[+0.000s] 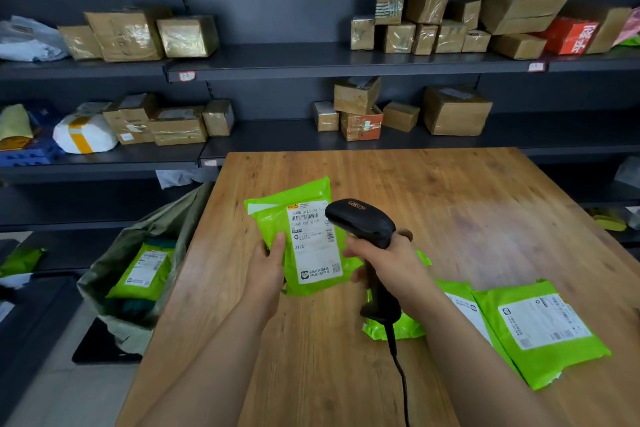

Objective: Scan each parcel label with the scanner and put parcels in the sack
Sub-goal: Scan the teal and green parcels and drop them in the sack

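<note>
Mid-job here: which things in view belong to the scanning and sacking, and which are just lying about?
Job: green parcel held in the left hand; scanner in the right hand; green parcels on the table; sack with a sacked parcel inside.
Lying about: cardboard boxes, white taped bundle, red box on the shelves.

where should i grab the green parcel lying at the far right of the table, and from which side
Pinch the far-right parcel by its bare green near-right margin, coming from the right. It lies flat, label up, its left edge overlapping the neighbouring parcel, so a grip there should lift it alone and leave the label uncovered.
</note>
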